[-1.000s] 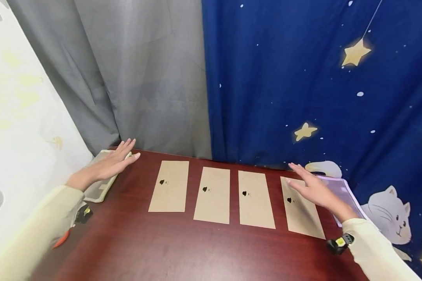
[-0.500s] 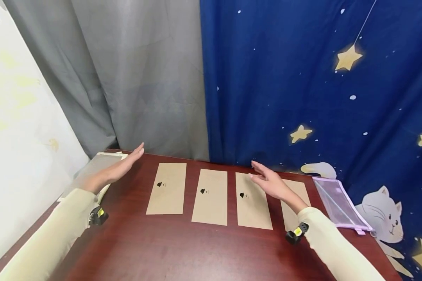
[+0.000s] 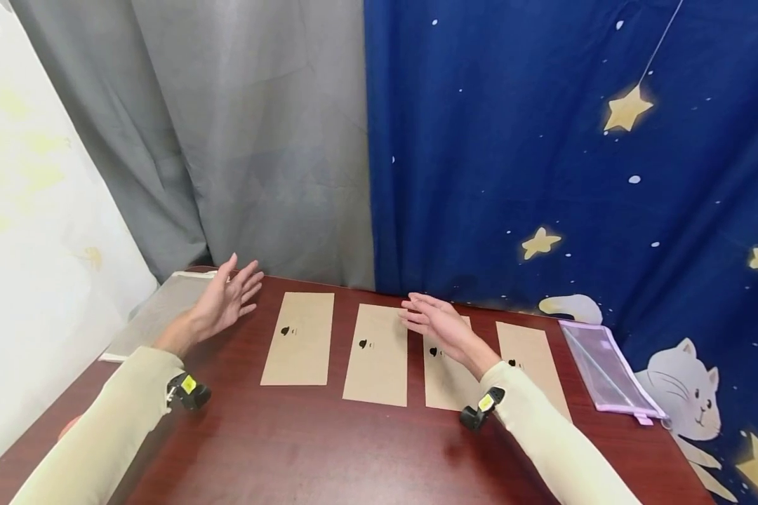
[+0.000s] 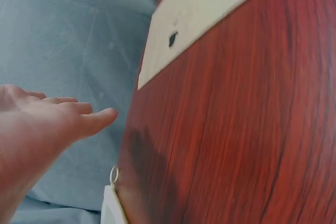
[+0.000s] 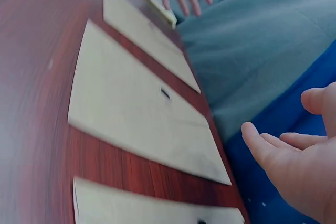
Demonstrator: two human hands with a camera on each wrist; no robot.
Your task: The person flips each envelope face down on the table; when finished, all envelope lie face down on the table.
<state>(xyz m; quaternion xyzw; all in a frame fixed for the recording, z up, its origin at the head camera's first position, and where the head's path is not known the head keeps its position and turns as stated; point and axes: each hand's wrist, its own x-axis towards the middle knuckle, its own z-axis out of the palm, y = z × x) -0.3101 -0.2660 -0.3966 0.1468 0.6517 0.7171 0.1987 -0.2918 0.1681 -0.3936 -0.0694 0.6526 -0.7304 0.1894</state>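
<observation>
Both of my hands are free of any load and stand well apart. My left hand (image 3: 222,301) is raised near the bench's far left corner, palm turned inward, fingers extended and loosely spread. The grey mesh pouch (image 3: 158,308) lies beneath and beside it. My right hand (image 3: 441,326) hangs over the far end of the third paper piece (image 3: 443,386), its fingertips reaching across toward the far right corner of the second paper piece (image 3: 377,368). I find no contact with the paper in any view.

The four pieces lie flat in a row along the far edge of the bench (image 3: 328,449), apart from one another: the first paper piece (image 3: 303,358) toward the left edge, the fourth paper piece (image 3: 537,351) toward the right. The lilac mesh pouch (image 3: 613,375) lies near the right edge.

Assessment: the step in hand appears to be gesturing over the laid-out pieces, with no handling under way. Taking up one would, in my judgement, call for lowering fingertips to its border and pinching the thin stock.
</observation>
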